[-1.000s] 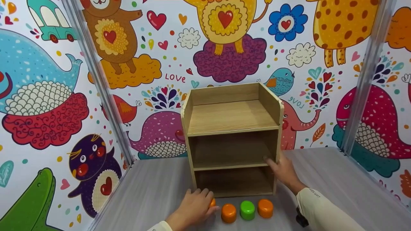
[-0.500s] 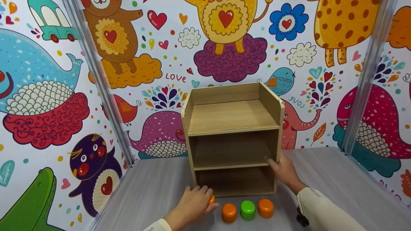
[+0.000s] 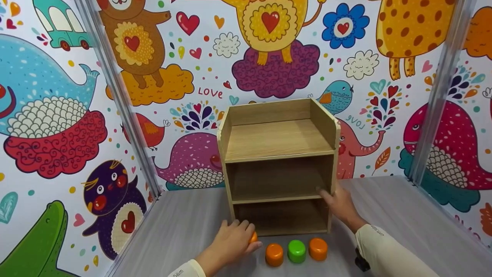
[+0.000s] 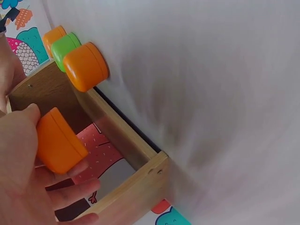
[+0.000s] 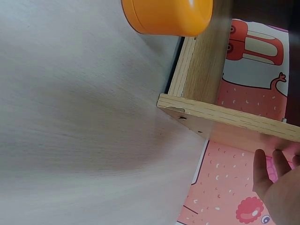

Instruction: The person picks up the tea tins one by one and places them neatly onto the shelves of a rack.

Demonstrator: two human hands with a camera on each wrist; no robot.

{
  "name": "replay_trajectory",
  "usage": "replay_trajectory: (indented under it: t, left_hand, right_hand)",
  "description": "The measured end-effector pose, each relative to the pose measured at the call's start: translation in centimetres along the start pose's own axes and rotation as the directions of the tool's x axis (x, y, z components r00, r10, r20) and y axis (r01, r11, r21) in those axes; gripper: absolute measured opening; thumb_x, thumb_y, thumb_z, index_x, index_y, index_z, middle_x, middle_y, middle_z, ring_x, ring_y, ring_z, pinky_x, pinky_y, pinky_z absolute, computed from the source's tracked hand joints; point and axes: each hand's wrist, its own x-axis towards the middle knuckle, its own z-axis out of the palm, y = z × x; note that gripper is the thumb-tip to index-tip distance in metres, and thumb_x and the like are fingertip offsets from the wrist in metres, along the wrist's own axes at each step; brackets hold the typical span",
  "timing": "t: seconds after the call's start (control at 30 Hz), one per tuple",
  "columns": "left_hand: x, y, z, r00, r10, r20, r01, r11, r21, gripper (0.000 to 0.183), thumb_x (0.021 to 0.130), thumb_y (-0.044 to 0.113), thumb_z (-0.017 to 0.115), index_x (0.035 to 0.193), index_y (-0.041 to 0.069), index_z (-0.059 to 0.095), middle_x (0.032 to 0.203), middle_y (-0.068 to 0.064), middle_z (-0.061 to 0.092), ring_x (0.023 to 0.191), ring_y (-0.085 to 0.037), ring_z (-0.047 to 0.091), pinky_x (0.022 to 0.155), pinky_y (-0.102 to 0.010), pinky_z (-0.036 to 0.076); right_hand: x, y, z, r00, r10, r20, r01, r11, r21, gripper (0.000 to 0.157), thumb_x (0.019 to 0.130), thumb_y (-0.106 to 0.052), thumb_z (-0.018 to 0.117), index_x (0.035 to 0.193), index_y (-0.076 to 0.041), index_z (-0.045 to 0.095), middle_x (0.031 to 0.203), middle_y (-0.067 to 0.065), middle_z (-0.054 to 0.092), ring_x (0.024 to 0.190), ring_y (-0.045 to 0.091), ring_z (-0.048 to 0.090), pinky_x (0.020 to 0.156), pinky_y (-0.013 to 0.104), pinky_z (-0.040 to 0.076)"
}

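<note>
In the head view my left hand (image 3: 229, 240) is in front of the lower left corner of a small wooden shelf (image 3: 282, 156). It holds an orange round-edged plastic piece, shaped like a squat cup (image 4: 60, 143), between thumb and fingers; the left wrist view shows it above the grey surface. My right hand (image 3: 342, 206) grips the shelf's right side panel, thumb inside the middle compartment and fingers along the outer face. Lined up before the shelf are an orange piece (image 3: 274, 254), a green piece (image 3: 296, 251) and another orange piece (image 3: 318, 249), all alike in shape.
The shelf has an upper tray with raised sides and two compartments below. It stands on a grey wood-grain tabletop (image 3: 180, 223). Behind and beside it rise walls (image 3: 207, 77) printed with cartoon animals, with metal posts (image 3: 119, 104) at the corners.
My left hand has shifted slightly up and left toward the shelf, still holding the orange piece. My right hand, the shelf and the three lined-up pieces stay put.
</note>
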Motion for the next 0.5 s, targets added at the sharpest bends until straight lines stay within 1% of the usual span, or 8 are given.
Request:
replay_trajectory:
  t: [0.2, 0.3, 0.37, 0.5]
  left_hand:
    - [-0.1, 0.1, -0.4, 1.0, -0.003, 0.021, 0.003, 1.0, -0.012, 0.063, 0.1, 0.073, 0.03, 0.114, 0.021, 0.062, 0.104, 0.001, 0.065, 0.089, -0.022, 0.061, 0.073, -0.046, 0.047]
    - [0.0, 0.1, -0.9, 0.999, -0.009, 0.038, 0.01, 1.0, -0.019, 0.064, 0.099, 0.074, 0.03, 0.115, 0.021, 0.062, 0.106, 0.001, 0.066, 0.09, -0.023, 0.062, 0.076, -0.049, 0.048]
    - [0.0, 0.2, -1.1, 0.999, -0.013, 0.051, 0.014, 1.0, -0.025, 0.065, 0.099, 0.074, 0.03, 0.117, 0.021, 0.063, 0.109, 0.0, 0.067, 0.092, -0.024, 0.062, 0.079, -0.051, 0.049]
    - [-0.1, 0.3, -1.3, 0.999, -0.011, 0.048, 0.012, 1.0, -0.019, 0.066, 0.099, 0.074, 0.03, 0.122, 0.02, 0.063, 0.117, -0.001, 0.068, 0.1, -0.026, 0.065, 0.084, -0.055, 0.051]
  right_hand:
    - [0.0, 0.0, 0.1, 1.0, 0.011, 0.006, -0.011, 1.0, 0.003, 0.077, 0.1, -0.043, 0.063, 0.16, -0.016, 0.023, 0.15, 0.021, 0.051, 0.128, 0.042, 0.059, 0.104, 0.062, 0.047]
    - [0.0, 0.0, 0.1, 1.0, -0.003, -0.001, 0.003, 1.0, 0.0, 0.077, 0.1, -0.043, 0.063, 0.16, -0.017, 0.024, 0.15, 0.02, 0.052, 0.129, 0.042, 0.058, 0.106, 0.063, 0.045]
    - [0.0, 0.0, 0.1, 1.0, -0.01, -0.004, 0.01, 1.0, -0.003, 0.076, 0.1, -0.042, 0.063, 0.16, -0.017, 0.024, 0.15, 0.02, 0.052, 0.129, 0.041, 0.058, 0.107, 0.063, 0.044]
    - [0.1, 0.1, 0.1, 1.0, -0.018, -0.021, 0.017, 1.0, -0.02, 0.074, 0.1, -0.038, 0.064, 0.16, -0.016, 0.027, 0.145, 0.021, 0.057, 0.122, 0.039, 0.064, 0.103, 0.06, 0.049]
